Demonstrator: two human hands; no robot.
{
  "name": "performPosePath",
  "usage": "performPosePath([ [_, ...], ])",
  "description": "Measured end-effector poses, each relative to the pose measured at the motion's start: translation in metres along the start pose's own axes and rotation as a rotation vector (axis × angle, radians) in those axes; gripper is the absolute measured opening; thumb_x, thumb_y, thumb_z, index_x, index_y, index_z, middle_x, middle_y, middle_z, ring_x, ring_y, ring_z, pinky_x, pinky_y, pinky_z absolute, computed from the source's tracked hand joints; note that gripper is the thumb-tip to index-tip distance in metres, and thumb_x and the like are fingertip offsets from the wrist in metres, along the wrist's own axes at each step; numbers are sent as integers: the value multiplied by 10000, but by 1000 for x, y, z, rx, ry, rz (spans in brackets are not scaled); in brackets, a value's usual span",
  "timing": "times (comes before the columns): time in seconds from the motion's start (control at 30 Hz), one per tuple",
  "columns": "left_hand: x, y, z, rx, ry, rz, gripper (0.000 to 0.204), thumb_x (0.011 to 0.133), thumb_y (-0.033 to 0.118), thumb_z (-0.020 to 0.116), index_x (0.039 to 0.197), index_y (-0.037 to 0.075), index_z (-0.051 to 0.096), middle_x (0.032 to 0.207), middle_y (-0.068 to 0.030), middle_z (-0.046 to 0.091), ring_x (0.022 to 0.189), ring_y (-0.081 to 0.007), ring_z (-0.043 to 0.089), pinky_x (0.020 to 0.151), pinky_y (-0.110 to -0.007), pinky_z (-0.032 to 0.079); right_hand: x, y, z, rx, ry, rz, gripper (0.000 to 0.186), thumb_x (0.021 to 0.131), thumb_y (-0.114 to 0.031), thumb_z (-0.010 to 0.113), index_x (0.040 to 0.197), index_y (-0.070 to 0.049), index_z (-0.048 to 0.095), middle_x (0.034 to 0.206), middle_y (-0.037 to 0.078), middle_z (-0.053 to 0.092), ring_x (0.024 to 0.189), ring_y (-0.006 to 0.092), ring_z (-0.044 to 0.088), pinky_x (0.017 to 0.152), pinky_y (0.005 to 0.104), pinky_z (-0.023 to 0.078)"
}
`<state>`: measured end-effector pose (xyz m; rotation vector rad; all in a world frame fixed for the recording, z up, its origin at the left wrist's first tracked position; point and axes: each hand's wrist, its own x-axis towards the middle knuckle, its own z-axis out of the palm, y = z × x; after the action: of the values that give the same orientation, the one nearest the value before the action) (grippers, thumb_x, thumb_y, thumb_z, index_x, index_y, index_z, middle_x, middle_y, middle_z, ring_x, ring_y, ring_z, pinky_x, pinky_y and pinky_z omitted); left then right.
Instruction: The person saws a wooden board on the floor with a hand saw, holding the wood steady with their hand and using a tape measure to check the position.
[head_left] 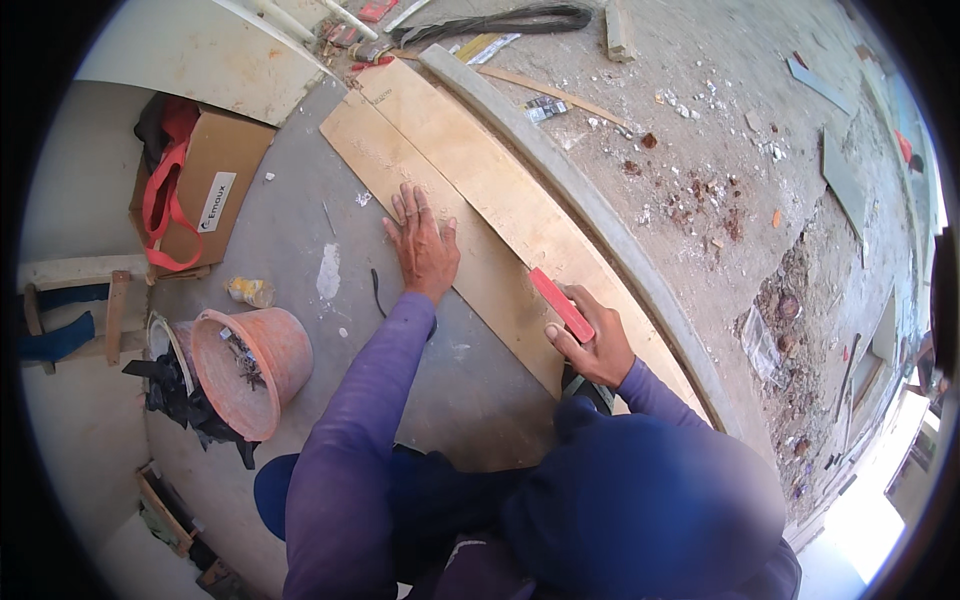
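My left hand (420, 240) lies open, fingers spread, on a pale plywood board (380, 160). A thin dark line runs lengthwise along the board from its far end toward my right hand (590, 340). That hand grips a red-handled tool (560, 300), its narrow tip at the line; whether that tip is a blade I cannot make out. Small light shavings lie on the wood just beyond my left fingers. A thin dark curved object, partly hidden by my left forearm, lies on the floor beside the board.
A curved concrete edge (520, 130) borders the board, with rubble and offcuts (700, 200) beyond. At left are a cardboard box (230, 150) with red straps, a pink bucket (285, 360), black plastic (175, 390) and a small yellow-topped container (250, 292). My legs fill the lower middle.
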<state>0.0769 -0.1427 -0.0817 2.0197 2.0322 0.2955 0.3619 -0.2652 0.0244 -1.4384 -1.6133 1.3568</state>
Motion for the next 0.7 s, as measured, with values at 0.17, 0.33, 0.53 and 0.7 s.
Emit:
performPosePath([
  [0.17,-35,43,25,-55,-40,-133,776,1107,337,460,1711,-23,132,1800,-236,102,1666,-441,59,1306,-662,6,7,0,-21,59,-145,-5,743,954,-441,734,1497,16,515,854,203,702,815,304,730,764,413,553],
  [0.33,-37,44,27,-42,-40,-155,771,1099,328,436,1712,-24,128,1801,-237,99,1668,-436,56,1303,-658,-6,57,-19,-55,158,-512,282,716,974,-416,775,1486,26,540,793,205,744,713,310,761,731,407,585],
  [0.53,-35,45,26,-45,-32,-138,794,1070,341,458,1699,-48,169,1788,-261,136,1655,-474,101,1287,-690,9,135,-20,-64,-26,-795,243,658,957,-474,805,1317,56,656,707,207,705,703,300,766,685,407,577],
  [0.7,-35,45,25,-73,-69,-162,808,1052,356,489,1688,-59,211,1778,-273,164,1643,-498,129,1277,-712,27,171,5,-41,11,-606,216,540,999,-469,760,1143,50,710,664,190,649,615,281,689,625,409,529],
])
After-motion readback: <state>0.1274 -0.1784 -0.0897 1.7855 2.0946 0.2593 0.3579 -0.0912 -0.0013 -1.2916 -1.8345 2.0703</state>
